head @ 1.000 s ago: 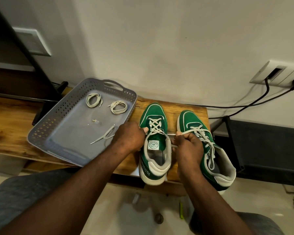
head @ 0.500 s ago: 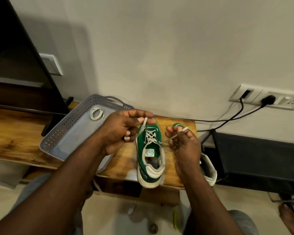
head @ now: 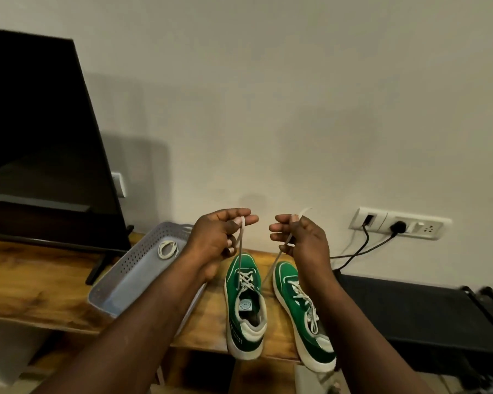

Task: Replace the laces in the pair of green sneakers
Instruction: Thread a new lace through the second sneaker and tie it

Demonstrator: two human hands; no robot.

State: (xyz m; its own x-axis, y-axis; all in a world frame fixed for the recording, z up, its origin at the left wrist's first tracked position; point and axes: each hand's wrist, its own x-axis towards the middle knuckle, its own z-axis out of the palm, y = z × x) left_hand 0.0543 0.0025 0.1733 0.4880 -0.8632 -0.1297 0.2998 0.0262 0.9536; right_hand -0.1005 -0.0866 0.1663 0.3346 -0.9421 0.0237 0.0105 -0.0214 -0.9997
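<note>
Sneaker in green, white sole, cream criss-cross lace

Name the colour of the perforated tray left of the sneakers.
The tray is pale bluish grey, seen best in the head view.

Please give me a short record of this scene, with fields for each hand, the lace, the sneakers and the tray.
left hand: pinches one end of the lace, raised above the left sneaker
right hand: pinches the other end of this lace
lace: both strands run down into the left sneaker
right sneaker: laced, untouched, beside the left one
table: carries both sneakers and the tray
tray: left of the sneakers, a coiled lace inside
</note>
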